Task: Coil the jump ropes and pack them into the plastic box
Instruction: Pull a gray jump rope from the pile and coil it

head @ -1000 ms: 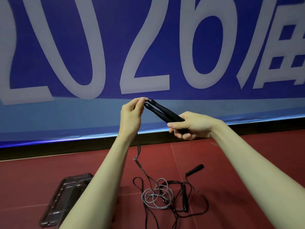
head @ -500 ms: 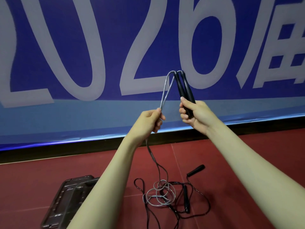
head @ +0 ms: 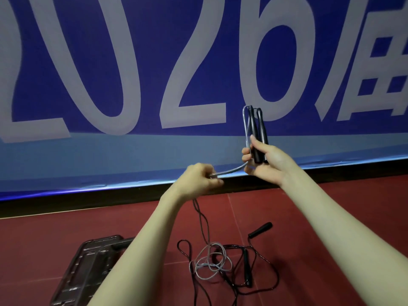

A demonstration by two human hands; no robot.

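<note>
A: Where are the hands and the rope?

B: The right hand (head: 268, 161) grips two black handles (head: 258, 138) upright, side by side. The left hand (head: 202, 178), lower and to its left, pinches the grey rope (head: 231, 170), which runs nearly level between them.

A: And the rest?

B: Slack hangs to a tangle (head: 212, 263) on the floor; the plastic box (head: 88, 268) lies lower left.

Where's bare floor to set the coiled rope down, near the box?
Bare red floor lies left of the plastic box, up to the banner's black base strip, and again right of the loose black handle. Crowded: the tangle of grey and black rope between the forearms, beside the box.
</note>
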